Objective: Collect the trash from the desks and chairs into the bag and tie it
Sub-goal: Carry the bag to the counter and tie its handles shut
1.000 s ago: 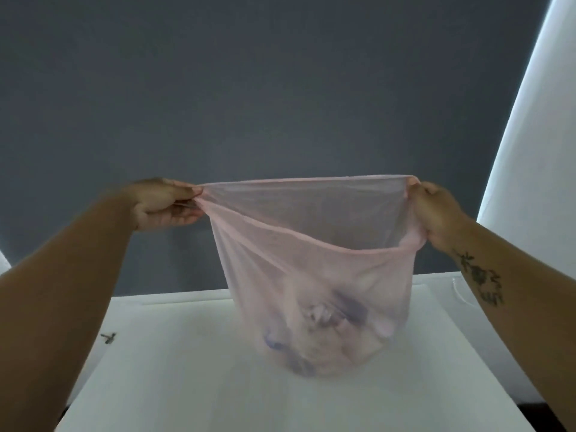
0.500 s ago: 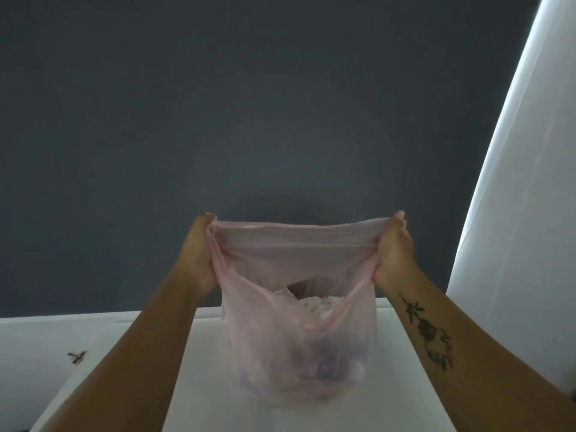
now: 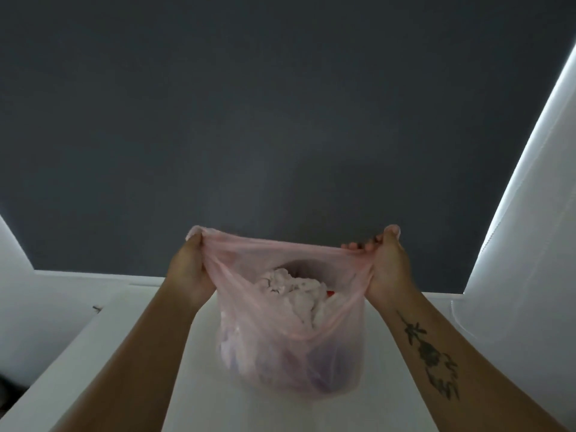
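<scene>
A thin pink plastic bag (image 3: 290,347) stands on the white desk (image 3: 199,400), its bottom resting on the surface. Crumpled white paper trash (image 3: 291,289) and something purple show inside it, with a bit of red at the right. My left hand (image 3: 190,269) pinches the left side of the bag's rim. My right hand (image 3: 386,266) pinches the right side. The rim is stretched taut between the two hands and the mouth stays open toward me.
A dark grey wall (image 3: 280,120) rises right behind the desk. A white panel or curtain (image 3: 523,244) slants up at the right, another white surface (image 3: 15,275) lies at the left. A small dark mark (image 3: 96,308) sits on the left surface.
My hands have come closer together and lower, so the bag's mouth is narrower and its rim bunched. The bag has settled onto the desk and the trash shows through the mouth.
</scene>
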Tool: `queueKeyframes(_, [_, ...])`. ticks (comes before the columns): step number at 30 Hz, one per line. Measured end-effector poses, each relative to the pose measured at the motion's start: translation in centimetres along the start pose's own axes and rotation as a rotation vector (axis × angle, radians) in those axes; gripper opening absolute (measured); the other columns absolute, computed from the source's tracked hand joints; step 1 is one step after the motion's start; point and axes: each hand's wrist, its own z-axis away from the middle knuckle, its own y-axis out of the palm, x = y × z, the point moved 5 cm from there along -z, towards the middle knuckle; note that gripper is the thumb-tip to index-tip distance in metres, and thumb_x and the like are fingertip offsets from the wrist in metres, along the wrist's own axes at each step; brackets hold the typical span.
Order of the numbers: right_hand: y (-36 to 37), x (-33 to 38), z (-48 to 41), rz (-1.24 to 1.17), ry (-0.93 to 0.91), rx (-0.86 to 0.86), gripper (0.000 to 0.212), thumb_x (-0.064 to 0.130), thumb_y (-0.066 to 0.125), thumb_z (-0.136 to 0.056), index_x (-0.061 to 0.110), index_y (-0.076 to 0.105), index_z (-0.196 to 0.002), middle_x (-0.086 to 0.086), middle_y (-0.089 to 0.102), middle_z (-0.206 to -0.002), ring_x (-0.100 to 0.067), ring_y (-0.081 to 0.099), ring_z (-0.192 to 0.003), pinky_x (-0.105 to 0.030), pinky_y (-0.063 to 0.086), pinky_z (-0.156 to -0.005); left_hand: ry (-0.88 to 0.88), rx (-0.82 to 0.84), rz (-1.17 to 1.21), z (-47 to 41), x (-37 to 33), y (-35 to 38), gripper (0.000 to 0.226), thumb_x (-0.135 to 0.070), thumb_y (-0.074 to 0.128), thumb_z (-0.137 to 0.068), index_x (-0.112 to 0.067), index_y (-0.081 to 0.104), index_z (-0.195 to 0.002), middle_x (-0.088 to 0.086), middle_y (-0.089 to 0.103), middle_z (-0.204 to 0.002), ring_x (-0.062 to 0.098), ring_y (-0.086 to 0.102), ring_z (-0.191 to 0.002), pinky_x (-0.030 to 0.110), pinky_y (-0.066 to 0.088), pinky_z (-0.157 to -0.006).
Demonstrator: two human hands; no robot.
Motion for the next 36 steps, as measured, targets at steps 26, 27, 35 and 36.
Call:
queueKeyframes(26, [1.5, -6.0, 0.5, 0.466, -0.1, 0.04, 0.031, 0.041, 0.055, -0.096, 0.015, 0.064, -0.109, -0.006, 0.061, -0.081, -0.02, 0.061, -0.065, -0.037, 0.053, -0.064, 0.015, 0.189, -0.286, -4.8, 1.6, -0.2, 0.027, -0.003, 0.041, -0.1, -0.017, 0.064, -0.097, 0.002, 0.058, -0.068, 0.011, 0.06, -0.054, 0.024, 0.052, -0.053])
queueKeyframes(27, [1.4, -5.8, 0.7, 0.41, -0.118, 0.053, 0.035, 0.043, 0.053, -0.096, 0.014, 0.065, -0.11, -0.007, 0.065, -0.085, -0.022, 0.066, -0.069, -0.039, 0.054, -0.065, 0.039, 0.174, -0.295, -4.9, 1.7, -0.4, 0.023, -0.007, 0.044, -0.102, -0.016, 0.065, -0.107, -0.001, 0.063, -0.073, 0.011, 0.064, -0.06, 0.026, 0.055, -0.059])
queueKeyframes(35, [1.6, -4.7, -0.4, 0.349, -0.095, -0.148, 0.061, 0.075, 0.033, -0.086, 0.02, 0.056, -0.095, 0.002, 0.041, -0.063, -0.016, 0.047, -0.054, -0.032, 0.05, -0.057, 0.199, 0.02, -0.202, -3.1, 2.0, 1.1, 0.037, -0.042, 0.034, -0.105, -0.019, 0.062, -0.11, -0.002, 0.046, -0.059, 0.014, 0.063, -0.055, 0.025, 0.056, -0.06])
queueKeyframes(36, [1.9, -4.6, -0.6, 0.343, -0.079, -0.133, 0.059, 0.071, 0.035, -0.088, 0.019, 0.058, -0.101, 0.003, 0.045, -0.065, -0.013, 0.047, -0.052, -0.029, 0.048, -0.053, 0.237, -0.007, -0.222, -2.9, 1.7, 1.6, 0.041, -0.045, 0.031, -0.105, -0.019, 0.062, -0.109, -0.003, 0.04, -0.057, 0.013, 0.056, -0.05, 0.024, 0.052, -0.056])
